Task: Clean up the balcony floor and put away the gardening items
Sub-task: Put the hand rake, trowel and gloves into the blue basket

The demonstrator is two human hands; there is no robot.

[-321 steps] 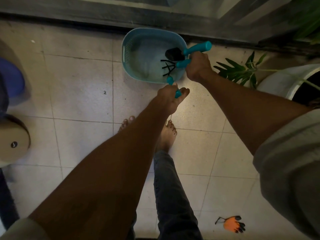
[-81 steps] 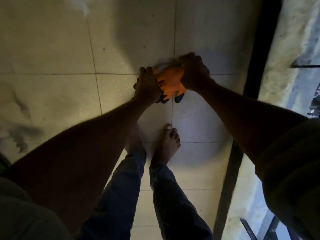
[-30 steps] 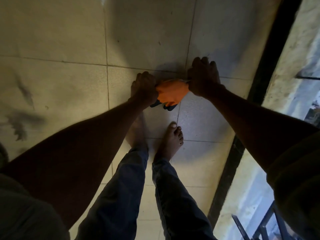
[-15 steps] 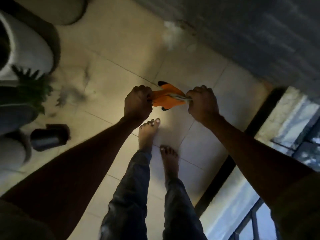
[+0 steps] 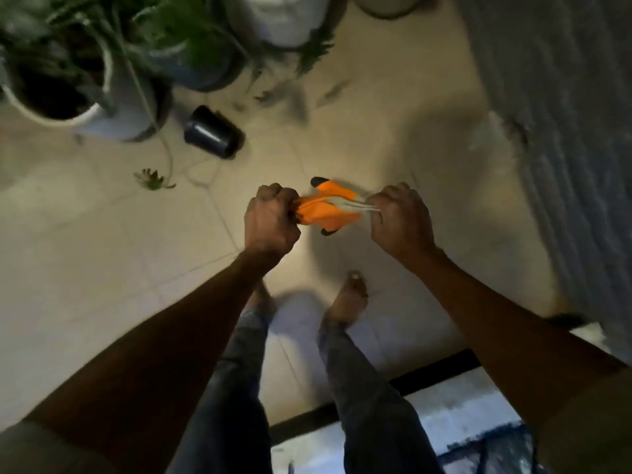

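Orange gardening gloves (image 5: 326, 210) with black fingertips hang bunched between my two hands above the tiled floor. My left hand (image 5: 270, 222) grips their left end in a closed fist. At the right end, my right hand (image 5: 400, 218) pinches the pale cuff edge. Both arms reach forward over my bare feet.
A small black pot (image 5: 212, 131) lies on its side on the floor ahead left. White planters (image 5: 113, 107) with green plants crowd the upper left, another white pot (image 5: 284, 18) stands at the top. Leaf litter (image 5: 154, 179) lies near them. A grey wall (image 5: 564, 114) runs along the right.
I have turned with the gloves still held in both hands; the plants and the tipped black pot have come into view ahead, and the wall now lies to my right.
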